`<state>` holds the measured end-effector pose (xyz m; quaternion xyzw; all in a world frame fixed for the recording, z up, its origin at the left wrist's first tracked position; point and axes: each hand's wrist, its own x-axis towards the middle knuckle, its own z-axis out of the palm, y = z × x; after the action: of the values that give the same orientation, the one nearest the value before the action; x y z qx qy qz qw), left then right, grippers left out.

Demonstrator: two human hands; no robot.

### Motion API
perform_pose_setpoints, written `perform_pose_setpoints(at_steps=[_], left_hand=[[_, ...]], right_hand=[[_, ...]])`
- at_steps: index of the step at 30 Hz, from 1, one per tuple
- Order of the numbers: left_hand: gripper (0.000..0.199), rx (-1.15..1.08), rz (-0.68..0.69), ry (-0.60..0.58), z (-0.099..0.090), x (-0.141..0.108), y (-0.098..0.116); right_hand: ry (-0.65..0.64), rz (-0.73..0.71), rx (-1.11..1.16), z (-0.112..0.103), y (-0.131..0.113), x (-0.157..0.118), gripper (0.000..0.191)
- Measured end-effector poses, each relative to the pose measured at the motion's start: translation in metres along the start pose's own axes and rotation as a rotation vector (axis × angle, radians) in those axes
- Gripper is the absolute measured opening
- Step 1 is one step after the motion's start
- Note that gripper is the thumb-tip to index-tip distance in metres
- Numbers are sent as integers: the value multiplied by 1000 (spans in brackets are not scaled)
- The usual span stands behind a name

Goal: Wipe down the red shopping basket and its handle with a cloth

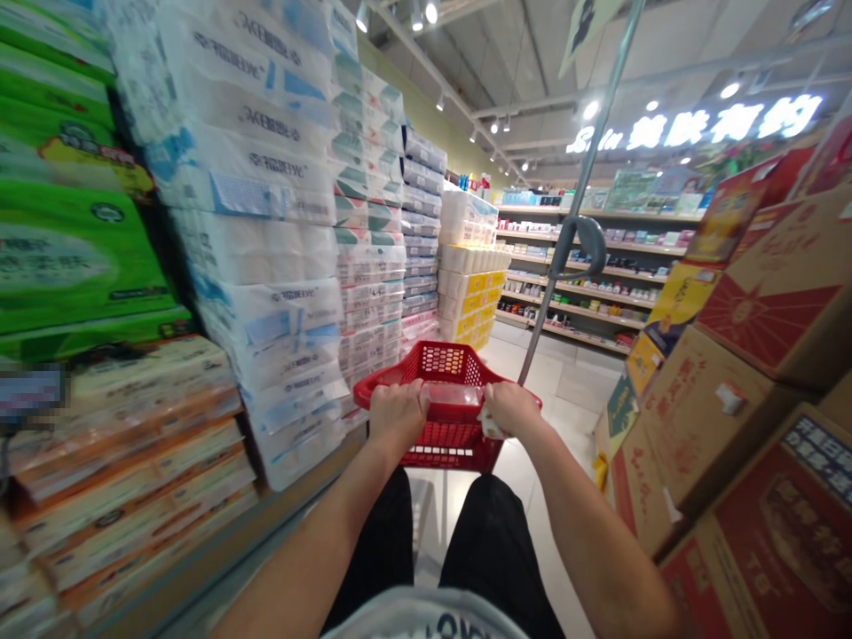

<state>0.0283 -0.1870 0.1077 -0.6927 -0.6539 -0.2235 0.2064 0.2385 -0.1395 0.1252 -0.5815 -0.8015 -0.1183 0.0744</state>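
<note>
Left hand [398,415], right hand [509,410]: fingers curled shut over clear handle [453,397] of red cart basket [432,351], handle crosswise, both equally near; white paper scrap [491,424] under right hand. Toilet-paper stacks [266,248] close left, cartons [732,426] close right, tiled floor [532,382] ahead to shelves [572,293]

Left forearm [312,541] and right forearm [589,532] reach forward from lower corners, converging; left hand [396,415] and right hand [511,410] curled closed, knuckles up, just apart.
</note>
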Motion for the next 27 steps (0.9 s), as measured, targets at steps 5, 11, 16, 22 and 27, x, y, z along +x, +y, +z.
perform_pose_setpoints(at_steps=[5, 11, 16, 22, 27], left_hand=[[39, -16, 1, -9, 0, 0, -1], [41, -9, -5, -17, 0, -1, -1], [40, -12, -4, -25, 0, 0, -1], [41, -9, 1, -6, 1, 0, -1], [41, -21, -13, -1, 0, -1, 0]], right_hand=[[224, 123, 17, 14, -12, -16, 33], [182, 108, 37, 13, -8, -14, 30], [60, 76, 19, 5, -5, -7, 24], [297, 161, 33, 13, -15, -19, 39], [79, 95, -8, 7, -13, -11, 28]])
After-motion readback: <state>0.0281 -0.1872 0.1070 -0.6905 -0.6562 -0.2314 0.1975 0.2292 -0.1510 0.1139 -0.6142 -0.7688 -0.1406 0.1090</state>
